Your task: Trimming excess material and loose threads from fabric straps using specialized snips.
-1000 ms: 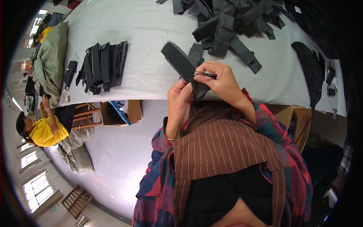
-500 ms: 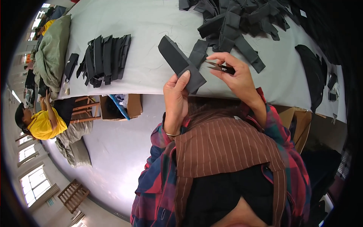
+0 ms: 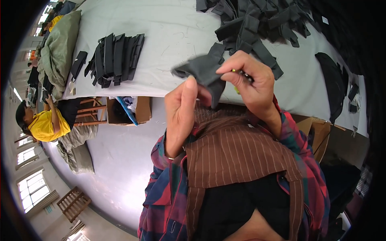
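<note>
Fabric (image 3: 204,69) above the near edge of the table (image 3: 161,80): left hand (image 3: 182,106) pinches it, right hand (image 3: 257,86) clamps it too, dark snips (image 3: 246,75) in that grip!

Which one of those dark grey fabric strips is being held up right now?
The folded dark grey fabric strip between the left hand and right hand; the others lie on the white cloth-covered table, mostly in a row or heap.

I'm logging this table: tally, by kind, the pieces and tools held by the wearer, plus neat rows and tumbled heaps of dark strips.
Fabric piece: 1
Thread snips: 1
Neat row of strips: 1
Tumbled heap of strips: 1
Total: 4
</note>
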Action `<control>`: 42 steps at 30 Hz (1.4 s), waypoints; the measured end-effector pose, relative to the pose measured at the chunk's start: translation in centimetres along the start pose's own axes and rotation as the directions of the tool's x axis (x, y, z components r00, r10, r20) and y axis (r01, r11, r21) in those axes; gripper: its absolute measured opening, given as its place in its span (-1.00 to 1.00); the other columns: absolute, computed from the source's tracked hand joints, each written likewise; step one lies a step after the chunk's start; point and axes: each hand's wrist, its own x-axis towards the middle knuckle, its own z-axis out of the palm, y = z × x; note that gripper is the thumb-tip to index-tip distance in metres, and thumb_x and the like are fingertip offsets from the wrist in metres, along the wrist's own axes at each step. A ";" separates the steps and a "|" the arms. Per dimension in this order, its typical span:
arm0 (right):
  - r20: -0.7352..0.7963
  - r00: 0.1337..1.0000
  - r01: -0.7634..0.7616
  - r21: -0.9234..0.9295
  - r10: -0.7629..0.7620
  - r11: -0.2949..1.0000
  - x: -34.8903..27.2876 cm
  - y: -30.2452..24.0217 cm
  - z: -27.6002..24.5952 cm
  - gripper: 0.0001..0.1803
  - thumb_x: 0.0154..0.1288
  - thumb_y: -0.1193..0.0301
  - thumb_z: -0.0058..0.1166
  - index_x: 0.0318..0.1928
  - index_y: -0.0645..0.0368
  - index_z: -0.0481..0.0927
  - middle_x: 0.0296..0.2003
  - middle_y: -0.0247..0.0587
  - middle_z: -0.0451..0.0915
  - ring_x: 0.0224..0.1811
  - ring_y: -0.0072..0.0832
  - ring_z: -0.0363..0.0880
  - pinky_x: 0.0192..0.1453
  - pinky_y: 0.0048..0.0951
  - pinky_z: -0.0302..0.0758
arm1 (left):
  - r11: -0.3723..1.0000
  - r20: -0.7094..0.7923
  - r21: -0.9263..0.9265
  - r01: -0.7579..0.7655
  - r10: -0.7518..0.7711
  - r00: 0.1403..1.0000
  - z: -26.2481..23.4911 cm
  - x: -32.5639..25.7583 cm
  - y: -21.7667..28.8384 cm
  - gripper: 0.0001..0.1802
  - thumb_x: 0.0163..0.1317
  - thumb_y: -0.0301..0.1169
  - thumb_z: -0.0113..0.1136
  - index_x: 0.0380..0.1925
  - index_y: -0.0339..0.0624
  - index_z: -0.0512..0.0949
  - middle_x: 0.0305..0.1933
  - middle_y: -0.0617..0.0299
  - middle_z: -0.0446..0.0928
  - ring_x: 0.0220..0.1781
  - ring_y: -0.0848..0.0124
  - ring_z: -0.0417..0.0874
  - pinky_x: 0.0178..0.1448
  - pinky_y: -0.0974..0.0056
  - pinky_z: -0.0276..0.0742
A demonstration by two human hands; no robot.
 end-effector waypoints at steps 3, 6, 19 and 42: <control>-0.089 0.970 -0.224 0.038 0.226 0.974 0.3 -0.3 0.2 -0.93 0.19 0.61 0.14 -0.28 0.29 0.60 -0.48 -0.39 0.55 -0.44 -0.73 0.43 -0.34 -0.67 0.36 | 0.954 -0.123 0.135 -0.268 0.285 0.951 -1.4 -0.9 0.5 -0.50 0.46 -0.17 -0.17 -0.50 -0.34 0.53 -0.53 0.27 0.47 -0.46 0.56 0.42 -0.30 0.45 0.28; -0.044 0.918 -0.358 0.333 0.393 0.872 -0.3 0.9 1.1 -0.91 0.27 0.52 0.13 -0.30 0.31 0.60 -0.50 -0.48 0.53 -0.43 -0.78 0.39 -0.31 -0.68 0.35 | 0.878 -0.073 0.262 -0.400 0.431 0.899 -2.1 1.3 -0.6 -0.45 0.42 -0.02 -0.20 -0.15 -0.35 0.52 -0.20 0.08 0.53 -0.19 0.41 0.50 -0.02 0.34 0.37; -0.007 0.935 -0.355 0.006 0.355 0.935 -2.8 3.4 1.5 -0.73 0.17 0.49 0.20 -0.09 0.21 0.59 -0.30 -0.34 0.64 -0.31 -0.62 0.56 -0.17 -0.56 0.48 | 0.848 0.061 -0.502 0.167 -0.158 0.986 0.0 -0.7 -6.3 -0.69 0.41 -0.38 -0.24 0.06 -0.28 0.28 -0.21 -0.12 0.54 -0.42 0.28 0.61 -0.32 0.26 0.61; 0.016 0.978 0.183 -0.557 -0.210 0.810 -7.9 2.0 3.7 -0.82 0.07 0.36 0.24 -0.25 -0.04 0.64 -0.55 -0.51 0.50 -0.52 -0.49 0.37 -0.33 -0.41 0.13 | 0.881 -0.046 -0.454 0.129 -0.168 0.985 -0.4 -6.4 -7.1 -0.70 0.41 -0.26 -0.03 -0.17 -0.33 0.43 -0.33 0.00 0.59 -0.47 0.34 0.61 -0.37 0.29 0.61</control>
